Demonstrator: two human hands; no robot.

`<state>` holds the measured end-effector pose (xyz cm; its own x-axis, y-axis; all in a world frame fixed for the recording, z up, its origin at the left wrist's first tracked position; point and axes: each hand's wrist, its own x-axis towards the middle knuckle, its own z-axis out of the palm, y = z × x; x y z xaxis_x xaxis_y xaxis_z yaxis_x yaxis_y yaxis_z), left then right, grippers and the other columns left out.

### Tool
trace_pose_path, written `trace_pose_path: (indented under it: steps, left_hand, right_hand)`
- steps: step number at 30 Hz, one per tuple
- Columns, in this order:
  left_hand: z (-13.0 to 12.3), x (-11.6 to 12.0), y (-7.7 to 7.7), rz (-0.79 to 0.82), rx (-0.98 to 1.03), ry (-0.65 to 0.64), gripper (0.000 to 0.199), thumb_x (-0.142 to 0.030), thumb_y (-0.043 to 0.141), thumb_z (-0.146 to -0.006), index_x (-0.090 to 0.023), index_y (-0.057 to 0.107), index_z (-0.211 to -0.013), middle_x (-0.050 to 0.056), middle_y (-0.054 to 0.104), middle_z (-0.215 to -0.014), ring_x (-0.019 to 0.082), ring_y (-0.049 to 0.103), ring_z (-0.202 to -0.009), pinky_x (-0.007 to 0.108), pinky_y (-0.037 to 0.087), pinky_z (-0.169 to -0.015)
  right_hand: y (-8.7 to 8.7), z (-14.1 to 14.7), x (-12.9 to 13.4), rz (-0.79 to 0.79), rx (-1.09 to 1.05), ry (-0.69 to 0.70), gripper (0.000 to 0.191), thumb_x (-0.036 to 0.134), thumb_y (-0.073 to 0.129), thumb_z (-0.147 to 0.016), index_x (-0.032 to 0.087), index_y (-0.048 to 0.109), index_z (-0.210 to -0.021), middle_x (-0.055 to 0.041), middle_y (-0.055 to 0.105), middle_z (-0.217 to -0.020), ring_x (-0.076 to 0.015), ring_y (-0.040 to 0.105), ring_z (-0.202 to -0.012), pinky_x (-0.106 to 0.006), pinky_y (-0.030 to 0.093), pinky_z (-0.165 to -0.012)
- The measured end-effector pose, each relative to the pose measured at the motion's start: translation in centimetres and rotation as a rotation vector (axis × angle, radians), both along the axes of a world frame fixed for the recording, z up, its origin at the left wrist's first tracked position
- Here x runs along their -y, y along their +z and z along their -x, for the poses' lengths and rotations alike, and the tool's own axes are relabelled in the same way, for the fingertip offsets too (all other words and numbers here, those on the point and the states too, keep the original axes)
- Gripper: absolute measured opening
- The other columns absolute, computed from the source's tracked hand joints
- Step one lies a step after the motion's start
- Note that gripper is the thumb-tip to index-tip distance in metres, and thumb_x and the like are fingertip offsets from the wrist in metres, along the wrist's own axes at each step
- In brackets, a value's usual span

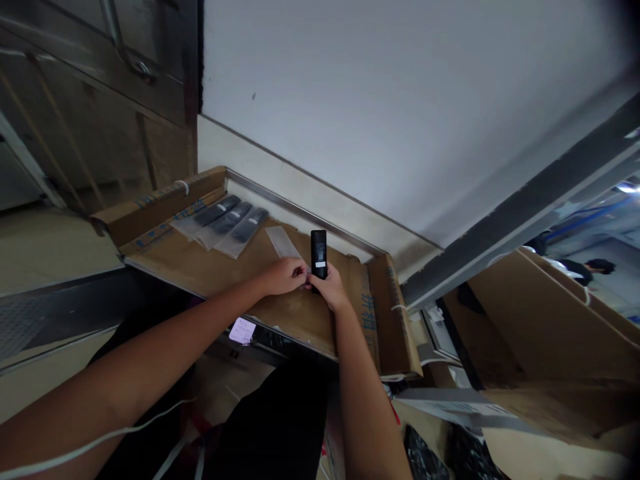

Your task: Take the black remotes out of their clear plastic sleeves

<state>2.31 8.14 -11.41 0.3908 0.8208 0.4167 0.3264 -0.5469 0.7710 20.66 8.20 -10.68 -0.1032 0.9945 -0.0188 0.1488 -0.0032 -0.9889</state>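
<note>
A black, remote-like device (319, 248) with a small white label stands nearly upright in my right hand (331, 287), whose fingers wrap round its lower end. My left hand (287, 276) is closed in a pinch on the edge of a clear plastic sleeve (283, 241), close beside the device's lower end. The sleeve stretches up and left from my fingers over the brown cardboard surface (220, 270). Further left, several black devices in clear sleeves (243, 230) lie side by side on the cardboard.
Raised cardboard flaps (390, 313) edge the work surface on both sides, and a white wall (320, 100) rises behind it. A large cardboard box (540, 320) is at the right. Beyond it, a person (585, 270) is partly visible. A white cord crosses the lower left.
</note>
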Motion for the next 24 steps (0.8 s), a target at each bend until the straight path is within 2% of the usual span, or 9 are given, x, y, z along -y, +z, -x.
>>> trace_pose_path:
  steps: [3,5,9,11,15,19,24]
  left_hand:
    - [0.11,0.37,0.34,0.011,0.062,-0.04,0.003,-0.015,0.057,-0.083,-0.017,0.058,-0.085,-0.001,0.061,-0.077,0.012,0.055,-0.068,0.024,0.04,-0.065]
    - [0.13,0.63,0.5,-0.001,0.079,-0.057,0.01,-0.017,0.059,-0.083,-0.018,0.055,-0.091,-0.002,0.059,-0.079,0.012,0.054,-0.067,0.024,0.041,-0.064]
    - [-0.03,0.96,0.35,-0.112,-0.001,-0.024,0.024,-0.027,0.071,-0.08,-0.02,0.054,-0.095,-0.002,0.058,-0.083,0.013,0.053,-0.072,0.026,0.04,-0.068]
    - [-0.14,0.96,0.12,-0.171,-0.054,0.004,0.025,-0.03,0.071,-0.081,-0.02,0.054,-0.096,-0.001,0.059,-0.087,0.015,0.053,-0.076,0.027,0.04,-0.071]
    - [-0.18,0.84,-0.07,-0.251,-0.127,0.055,0.011,-0.026,0.06,-0.089,-0.02,0.056,-0.096,0.002,0.061,-0.092,0.017,0.056,-0.082,0.029,0.041,-0.074]
    - [-0.14,0.77,0.04,-0.274,-0.155,0.082,0.007,-0.022,0.053,-0.092,-0.019,0.059,-0.094,0.004,0.063,-0.091,0.018,0.057,-0.083,0.031,0.042,-0.075]
    - [-0.18,0.78,-0.02,-0.258,-0.159,0.089,0.014,-0.014,0.055,-0.083,-0.019,0.061,-0.095,0.005,0.064,-0.092,0.019,0.058,-0.082,0.031,0.043,-0.075]
  right_hand:
    - [0.08,0.07,0.04,0.005,-0.009,0.001,0.042,0.035,0.085,-0.057,0.02,0.056,-0.084,0.0063,0.058,-0.069,-0.011,0.06,-0.054,-0.025,0.057,-0.052]
    - [0.13,0.07,0.04,0.009,-0.011,-0.011,0.043,0.037,0.086,-0.057,0.02,0.057,-0.084,0.0056,0.059,-0.069,-0.0118,0.06,-0.055,-0.026,0.057,-0.052]
    - [0.08,-0.07,-0.06,-0.082,0.064,-0.095,0.039,0.04,0.085,-0.059,0.019,0.06,-0.079,0.0045,0.06,-0.068,-0.0122,0.058,-0.06,-0.024,0.054,-0.055]
    - [0.04,-0.09,-0.07,-0.094,0.081,-0.109,0.038,0.042,0.085,-0.06,0.019,0.061,-0.078,0.0042,0.06,-0.066,-0.0122,0.057,-0.058,-0.024,0.052,-0.053]
    - [0.18,0.13,0.08,-0.005,-0.001,-0.058,0.042,0.044,0.088,-0.06,0.019,0.06,-0.081,0.0023,0.063,-0.064,-0.0136,0.058,-0.05,-0.027,0.052,-0.045]
    - [0.45,0.39,0.28,-0.004,-0.037,-0.053,0.044,0.043,0.09,-0.059,0.019,0.06,-0.082,0.0004,0.067,-0.066,-0.0138,0.061,-0.052,-0.025,0.054,-0.044]
    - [0.56,0.36,0.39,-0.006,-0.039,-0.039,0.046,0.042,0.091,-0.061,0.018,0.061,-0.086,-0.0023,0.071,-0.07,-0.0155,0.066,-0.057,-0.024,0.056,-0.045]
